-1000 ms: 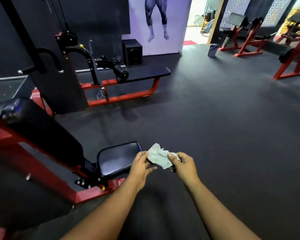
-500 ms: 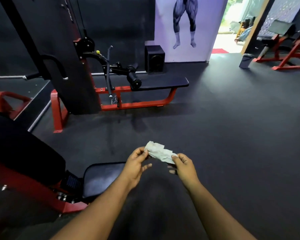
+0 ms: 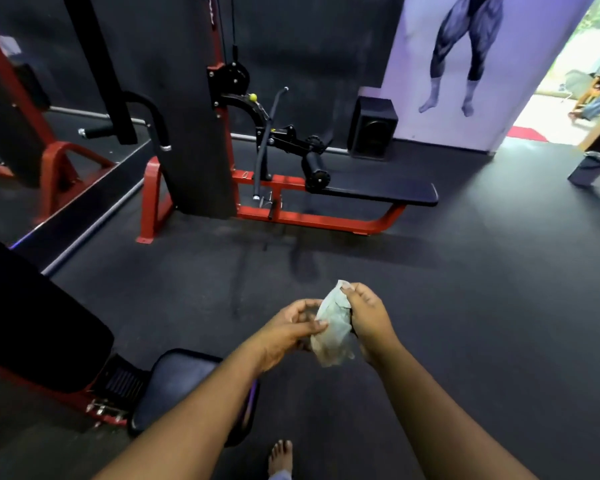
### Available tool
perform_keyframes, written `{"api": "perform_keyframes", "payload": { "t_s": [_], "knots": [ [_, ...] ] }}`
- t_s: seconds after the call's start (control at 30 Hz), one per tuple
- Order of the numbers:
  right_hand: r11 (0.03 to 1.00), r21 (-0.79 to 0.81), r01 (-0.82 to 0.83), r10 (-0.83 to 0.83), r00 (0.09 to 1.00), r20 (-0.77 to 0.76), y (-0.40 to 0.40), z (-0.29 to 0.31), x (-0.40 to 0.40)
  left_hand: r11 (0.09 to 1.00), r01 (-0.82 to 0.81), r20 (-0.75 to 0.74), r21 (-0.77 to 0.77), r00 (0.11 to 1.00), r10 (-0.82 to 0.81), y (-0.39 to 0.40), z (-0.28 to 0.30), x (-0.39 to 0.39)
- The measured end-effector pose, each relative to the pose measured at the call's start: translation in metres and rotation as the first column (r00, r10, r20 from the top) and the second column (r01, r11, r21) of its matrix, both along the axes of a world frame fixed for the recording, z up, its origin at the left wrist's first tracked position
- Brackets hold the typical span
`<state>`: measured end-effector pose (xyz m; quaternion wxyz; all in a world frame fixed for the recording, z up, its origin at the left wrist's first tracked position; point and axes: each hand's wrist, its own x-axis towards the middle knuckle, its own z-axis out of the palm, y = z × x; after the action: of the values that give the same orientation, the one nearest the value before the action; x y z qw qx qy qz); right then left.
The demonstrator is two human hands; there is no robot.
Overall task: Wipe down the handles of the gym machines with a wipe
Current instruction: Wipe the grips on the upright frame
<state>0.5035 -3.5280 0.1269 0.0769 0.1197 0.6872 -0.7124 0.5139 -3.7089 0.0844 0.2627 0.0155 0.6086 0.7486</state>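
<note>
Both hands are on the wipe (image 3: 333,327) at lower centre of the frame, well above the dark floor (image 3: 482,271). The right hand (image 3: 369,318) has its grip clenched round the upper end, fingers curled over the top edge. The left hand (image 3: 291,327) pinches the wipe's near side between thumb and fingertips. The wipe hangs crumpled between them, pale, its lower end loose below the hands; whether it is folded or merely bunched is hard to tell from this angle.

Out from there: below the left forearm, a black seat pad (image 3: 174,382) on a red frame, lower left. A bare foot (image 3: 280,457) shows at the bottom edge.

Up in the middle of the frame stands the cable machine (image 3: 194,126), black column on a red base, with a long black bench pad (image 3: 381,192) running right from it. A curved black handle bar (image 3: 265,143) leans upright beside the column, and a black roller pad (image 3: 314,169) sits just at the bench pad's near end. The wipe is well apart from all of these handles.

Upper right: a black speaker (image 3: 373,128) against the wall, beside a poster of muscular legs (image 3: 461,46).
</note>
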Motion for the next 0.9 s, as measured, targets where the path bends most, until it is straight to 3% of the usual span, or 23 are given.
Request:
{"api": "perform_keyframes", "payload": {
  "t_s": [0.07,0.2,0.3,0.43,0.53,0.63,0.8,0.9],
  "knots": [
    [0.999,0.040,-0.008,0.006,1.000,0.030,-0.004,0.003,-0.036,0.998,-0.009,-0.050,-0.066,0.999,0.006,0.003,0.001,-0.033],
    [0.987,-0.142,-0.081,0.103,0.983,0.152,-0.009,-0.001,-0.098,0.968,-0.234,-0.060,-0.089,0.972,0.229,0.004,0.004,-0.099],
    [0.963,-0.008,-0.271,0.261,0.920,0.293,-0.016,-0.017,-0.135,0.940,-0.330,-0.021,-0.086,0.944,0.329,-0.002,0.004,-0.135],
    [0.965,-0.058,-0.255,0.261,0.942,0.211,-0.035,-0.024,-0.185,0.884,-0.465,0.065,-0.045,0.882,0.468,-0.018,-0.003,-0.169],
    [0.963,-0.086,-0.254,0.264,0.954,0.142,-0.053,-0.034,-0.224,0.783,-0.622,0.162,0.028,0.775,0.610,-0.032,-0.011,-0.193],
    [0.925,-0.112,-0.362,0.377,0.912,0.161,-0.070,-0.047,-0.262,0.667,-0.744,0.203,0.032,0.659,0.725,-0.041,-0.016,-0.221],
    [0.774,-0.136,-0.618,0.633,0.757,0.164,-0.086,-0.046,-0.332,0.576,-0.811,0.047,-0.102,0.575,0.817,-0.046,-0.016,-0.263],
    [0.776,-0.049,-0.628,0.630,0.772,0.085,-0.096,-0.044,-0.374,0.466,-0.864,-0.073,-0.192,0.486,0.871,-0.057,-0.016,-0.279]
  ]
}}
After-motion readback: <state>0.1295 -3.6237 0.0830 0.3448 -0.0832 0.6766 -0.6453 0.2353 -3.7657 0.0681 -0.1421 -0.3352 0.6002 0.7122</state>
